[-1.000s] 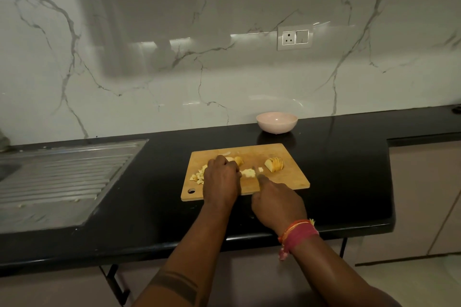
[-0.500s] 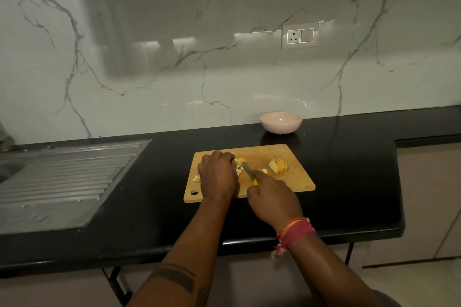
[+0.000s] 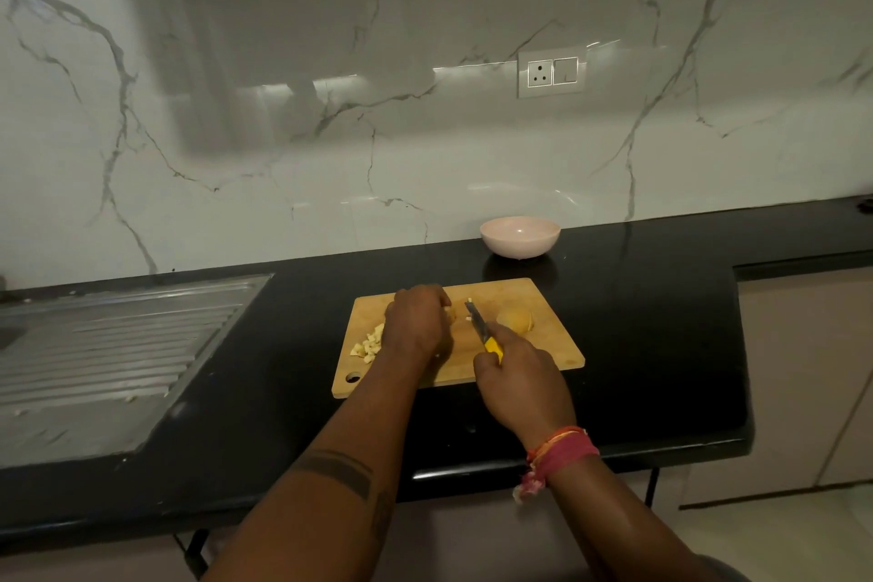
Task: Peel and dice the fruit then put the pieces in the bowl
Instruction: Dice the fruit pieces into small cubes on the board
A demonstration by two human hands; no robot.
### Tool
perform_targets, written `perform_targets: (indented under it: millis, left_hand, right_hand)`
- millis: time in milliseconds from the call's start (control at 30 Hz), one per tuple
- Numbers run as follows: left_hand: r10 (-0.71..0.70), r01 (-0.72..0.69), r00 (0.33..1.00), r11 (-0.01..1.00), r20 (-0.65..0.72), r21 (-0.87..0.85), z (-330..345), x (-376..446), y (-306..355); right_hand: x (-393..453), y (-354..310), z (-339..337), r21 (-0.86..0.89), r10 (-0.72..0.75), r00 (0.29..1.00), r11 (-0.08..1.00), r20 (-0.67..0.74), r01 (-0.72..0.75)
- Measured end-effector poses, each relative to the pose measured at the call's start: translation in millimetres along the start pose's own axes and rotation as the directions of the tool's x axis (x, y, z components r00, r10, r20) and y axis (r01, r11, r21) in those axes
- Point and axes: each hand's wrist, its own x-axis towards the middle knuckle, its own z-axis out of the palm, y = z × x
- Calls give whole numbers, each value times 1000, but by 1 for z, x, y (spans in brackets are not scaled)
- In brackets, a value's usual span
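Your left hand point(image 3: 415, 321) has its fingers curled down over a small piece of fruit on the cutting board point(image 3: 543, 354); only a sliver of yellow shows past the knuckles at 3 o'clock of the hand, so you cannot tell how tightly they pinch it. Your right hand point(image 3: 519, 373) has its fingers wrapped around the yellow handle of the knife point(image 3: 482, 328), and the blade points away from you toward 11 o'clock, its tip raised near the middle of the board, just right of your left hand.

The diced fruit point(image 3: 368, 343) lies in a pale yellow heap at 9 o'clock on the board, just beside your left hand. A larger fruit chunk point(image 3: 517, 319), rounded and orange-yellow, sits at 2 o'clock on the board, just past the knife hand. A few tiny bits lie near the blade.

The pink bowl point(image 3: 519, 236) stands on the black table point(image 3: 661, 345) at 12 o'clock from the board, apart from it and close to the marble wall.

Both forearms reach in from 6 o'clock, the left palm down, the right wrist wearing red and orange thread bands point(image 3: 560, 451). A steel drainboard point(image 3: 118, 345) lies at 9 o'clock of the table.
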Motion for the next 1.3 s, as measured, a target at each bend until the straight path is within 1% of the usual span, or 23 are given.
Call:
perform_targets:
  millis: [67,133,233,333,500,700,767,867,900,967,1033,1167,1300]
  left_hand:
    - [-12,12,1000,997,-10,-82,-2,1,-1]
    - [-29,25,999,993,-34,-119,-5,0,-2]
    - [-72,45,992,969,-103,-243,-6,1,-5]
    - [-122,80,987,943,-109,-323,-9,2,-7]
    - [-103,75,992,940,-68,-333,-5,4,-12]
    - [-101,65,992,932,-81,-357,-3,8,-14]
    - [-63,23,992,942,-109,-334,-5,7,-13]
    - [4,-65,989,905,-145,-420,-6,-3,-8]
    - [38,-88,992,895,-123,-437,-5,-9,-6]
    - [138,-138,990,895,-32,-423,2,-20,-5]
    - [207,-177,978,884,24,-432,12,-27,-8]
    - [234,-203,972,882,20,-426,15,-35,-12]
    - [249,-250,967,895,-52,-370,18,-40,-12]
  right_hand:
    - [1,-1,0,-18,11,1000,1000,-3,-11]
    - [-1,-1,0,-27,16,1000,999,-1,-16]
    - [-2,-1,-1,-10,12,1000,1000,-7,-12]
    - [-3,-2,-1,-33,-1,1000,999,-7,1]
    - [-7,-3,0,-62,-10,1000,998,0,10]
    - [-5,-4,-1,-71,-11,1000,997,10,12]
    - [-6,-4,-1,-70,-18,1000,997,16,19]
    - [-7,-3,-2,-38,-7,1000,999,13,8]
    - [-8,-3,-3,-19,-3,1000,1000,10,3]
    - [-8,-2,-4,5,0,1000,1000,2,0]
    - [-9,-1,-4,-20,-3,1000,1000,-5,2]
    - [-12,1,-5,-61,-6,1000,998,2,6]
    - [-16,2,-8,-73,-9,1000,997,13,10]
